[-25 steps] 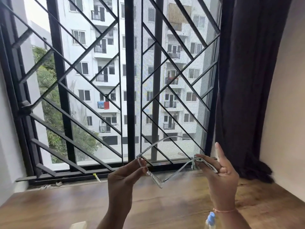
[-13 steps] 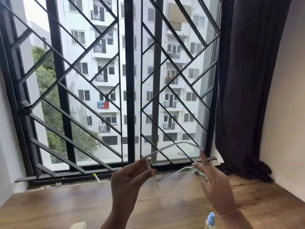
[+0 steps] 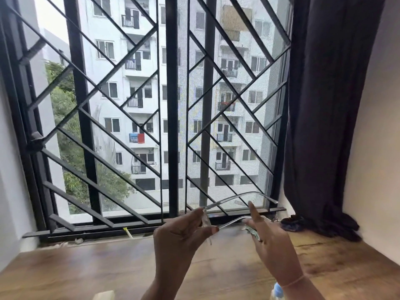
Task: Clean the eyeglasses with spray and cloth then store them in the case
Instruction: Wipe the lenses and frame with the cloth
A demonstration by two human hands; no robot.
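Eyeglasses (image 3: 229, 202) now edge-on, temples windowward

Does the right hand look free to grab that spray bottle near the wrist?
Probably not at once: the right hand holds a cloth against the eyeglasses. The spray bottle sits uncovered beside its forearm.

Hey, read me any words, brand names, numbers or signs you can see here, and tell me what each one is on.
No readable text in this view.
Eyeglasses: clear frame, no brand mark visible.
Spray bottle: only its blue top shows at the bottom edge; any label is out of view.
Cloth: patterned, no lettering legible.
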